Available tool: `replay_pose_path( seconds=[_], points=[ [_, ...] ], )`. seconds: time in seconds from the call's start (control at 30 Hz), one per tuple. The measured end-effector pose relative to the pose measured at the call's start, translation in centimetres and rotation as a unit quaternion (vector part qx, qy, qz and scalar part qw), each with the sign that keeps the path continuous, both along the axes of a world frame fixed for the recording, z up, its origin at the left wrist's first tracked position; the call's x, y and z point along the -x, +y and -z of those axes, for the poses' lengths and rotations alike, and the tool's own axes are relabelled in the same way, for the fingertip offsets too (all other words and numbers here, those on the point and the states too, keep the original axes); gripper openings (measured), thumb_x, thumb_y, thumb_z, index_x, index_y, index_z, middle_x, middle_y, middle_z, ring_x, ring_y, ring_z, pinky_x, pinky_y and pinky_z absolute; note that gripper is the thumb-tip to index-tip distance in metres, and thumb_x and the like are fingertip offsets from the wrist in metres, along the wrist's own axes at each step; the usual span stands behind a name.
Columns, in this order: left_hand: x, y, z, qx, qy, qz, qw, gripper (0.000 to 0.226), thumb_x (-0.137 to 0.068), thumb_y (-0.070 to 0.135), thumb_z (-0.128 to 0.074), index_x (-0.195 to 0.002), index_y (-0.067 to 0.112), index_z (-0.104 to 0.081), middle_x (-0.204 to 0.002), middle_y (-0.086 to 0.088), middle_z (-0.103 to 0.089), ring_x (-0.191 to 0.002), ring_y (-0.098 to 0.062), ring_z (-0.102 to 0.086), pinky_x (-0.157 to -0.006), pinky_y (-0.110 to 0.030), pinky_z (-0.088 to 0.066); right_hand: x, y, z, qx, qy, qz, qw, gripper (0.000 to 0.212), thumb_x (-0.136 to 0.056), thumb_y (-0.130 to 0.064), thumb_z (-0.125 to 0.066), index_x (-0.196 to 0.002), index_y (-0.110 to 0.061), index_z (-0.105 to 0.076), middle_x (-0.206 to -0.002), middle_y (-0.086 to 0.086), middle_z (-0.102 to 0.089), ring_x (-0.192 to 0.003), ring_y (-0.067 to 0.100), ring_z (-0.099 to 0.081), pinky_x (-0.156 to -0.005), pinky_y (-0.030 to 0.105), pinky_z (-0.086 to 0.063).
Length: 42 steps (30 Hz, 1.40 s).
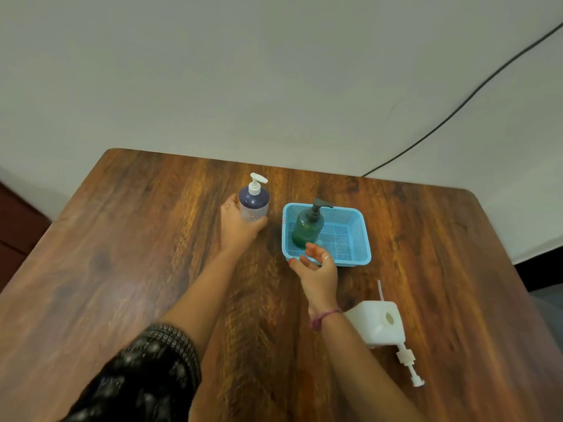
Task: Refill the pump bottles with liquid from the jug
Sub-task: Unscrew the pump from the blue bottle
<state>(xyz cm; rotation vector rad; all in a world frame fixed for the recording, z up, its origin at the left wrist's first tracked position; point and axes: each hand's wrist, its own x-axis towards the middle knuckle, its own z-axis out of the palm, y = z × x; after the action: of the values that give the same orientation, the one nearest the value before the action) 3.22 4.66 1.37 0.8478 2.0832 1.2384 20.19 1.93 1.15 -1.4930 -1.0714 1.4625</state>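
Wooden table (122, 239), green bottle (307, 226) in basket (356, 239)

Black patterned sleeve (143, 373) with beaded rows on left arm, thin ring on left hand (236, 222). Purple thread band (323, 317) at right wrist, silver ring on right hand (318, 271).

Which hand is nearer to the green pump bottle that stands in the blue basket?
The right hand. It hovers open at the basket's near rim, just before the green pump bottle. The left hand is farther left, holding the dark blue pump bottle.
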Motion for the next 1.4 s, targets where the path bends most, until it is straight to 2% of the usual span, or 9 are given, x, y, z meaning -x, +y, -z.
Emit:
replay_pose_path(
  seconds=[0.17,0.27,0.43,0.7,0.83,0.97,1.13,1.23,1.4],
  points=[
    [2.6,3.7,0.9,0.038,0.01,0.04,0.998,0.113,-0.066,0.016,-0.087,-0.151,0.008,-0.014,-0.156,-0.01,-0.024,-0.141,-0.029,-0.031,-0.112,-0.042,-0.035,-0.1,-0.8,0.3,0.001,-0.002,-0.032,0.999,0.037,-0.082,-0.001,-0.071,-0.11,-0.021,-0.058,-0.104,-0.011,-0.063,-0.096,0.003,-0.063,-0.082,0.019,-0.053],
    [3.1,4.4,1.7,0.048,0.009,0.089,0.995,0.104,-0.064,0.011,-0.087,-0.147,0.009,-0.026,-0.149,-0.01,-0.038,-0.135,-0.029,-0.04,-0.107,-0.042,-0.039,0.0,-0.9,0.3,-0.003,-0.001,-0.05,0.999,0.033,-0.082,-0.002,-0.07,-0.104,-0.024,-0.06,-0.106,-0.006,-0.066,-0.098,0.009,-0.065,-0.089,0.026,-0.054],
    [3.4,3.7,3.2,-0.017,0.023,0.07,0.997,0.083,-0.063,0.014,-0.088,-0.134,0.012,-0.043,-0.134,-0.009,-0.051,-0.12,-0.025,-0.052,-0.092,-0.03,-0.045,0.5,-0.7,0.1,-0.032,-0.007,-0.064,0.997,0.028,-0.082,0.0,-0.07,-0.098,-0.022,-0.064,-0.1,-0.003,-0.069,-0.087,0.005,-0.068,-0.082,0.022,-0.055],
    [0.6,-3.1,3.1,-0.075,0.002,0.029,0.997,0.086,-0.06,0.018,-0.09,-0.129,0.016,-0.038,-0.124,-0.001,-0.044,-0.109,-0.012,-0.05,-0.085,-0.023,-0.045,1.1,-0.1,-1.0,-0.059,0.009,-0.063,0.996,0.025,-0.081,-0.001,-0.071,-0.094,-0.022,-0.065,-0.098,-0.001,-0.069,-0.087,0.009,-0.067,-0.073,0.015,-0.052],
    [-1.7,-7.2,0.6,-0.108,0.003,0.031,0.994,0.085,-0.058,0.019,-0.091,-0.126,0.018,-0.039,-0.115,0.008,-0.046,-0.1,0.002,-0.052,-0.078,-0.009,-0.043,0.9,-0.5,-2.5,-0.066,0.038,-0.088,0.993,0.028,-0.077,-0.018,-0.08,-0.101,-0.021,-0.066,-0.104,0.002,-0.069,-0.095,0.01,-0.067,-0.078,0.02,-0.054],
    [-4.4,-9.9,-2.7,-0.16,-0.013,0.04,0.986,0.08,-0.052,0.024,-0.09,-0.117,0.023,-0.043,-0.112,0.006,-0.049,-0.098,0.001,-0.058,-0.072,-0.012,-0.052,0.5,-1.6,-4.6,-0.127,0.024,-0.143,0.981,0.065,-0.056,-0.05,-0.084,-0.112,-0.027,-0.061,-0.114,-0.009,-0.065,-0.111,0.007,-0.06,-0.09,0.026,-0.053],
    [-6.9,-12.0,-5.6,-0.189,0.05,0.066,0.978,0.075,-0.049,0.039,-0.083,-0.112,0.02,-0.049,-0.108,0.01,-0.045,-0.099,-0.001,-0.054,-0.071,-0.008,-0.049,0.0,-3.3,-7.6,-0.192,0.022,-0.106,0.975,0.056,-0.054,-0.058,-0.08,-0.101,-0.035,-0.062,-0.106,-0.016,-0.066,-0.107,0.007,-0.062,-0.089,0.028,-0.053],
    [-8.0,-13.1,-6.6,-0.211,0.069,0.092,0.971,0.075,-0.05,0.047,-0.079,-0.114,0.019,-0.052,-0.11,0.01,-0.046,-0.101,0.007,-0.052,-0.072,-0.003,-0.045,-0.6,-4.3,-9.2,-0.198,0.041,-0.075,0.976,0.04,-0.058,-0.048,-0.081,-0.092,-0.033,-0.065,-0.096,-0.014,-0.071,-0.099,0.009,-0.066,-0.086,0.035,-0.057],
    [-9.1,-14.3,-7.6,-0.227,0.052,0.088,0.968,0.074,-0.048,0.046,-0.083,-0.113,0.022,-0.056,-0.109,0.011,-0.051,-0.099,-0.005,-0.06,-0.071,-0.012,-0.051,-1.9,-5.4,-11.0,-0.213,0.053,-0.073,0.973,0.029,-0.069,-0.026,-0.083,-0.092,-0.03,-0.067,-0.102,-0.004,-0.071,-0.099,0.01,-0.066,-0.08,0.027,-0.058]
  ],
)
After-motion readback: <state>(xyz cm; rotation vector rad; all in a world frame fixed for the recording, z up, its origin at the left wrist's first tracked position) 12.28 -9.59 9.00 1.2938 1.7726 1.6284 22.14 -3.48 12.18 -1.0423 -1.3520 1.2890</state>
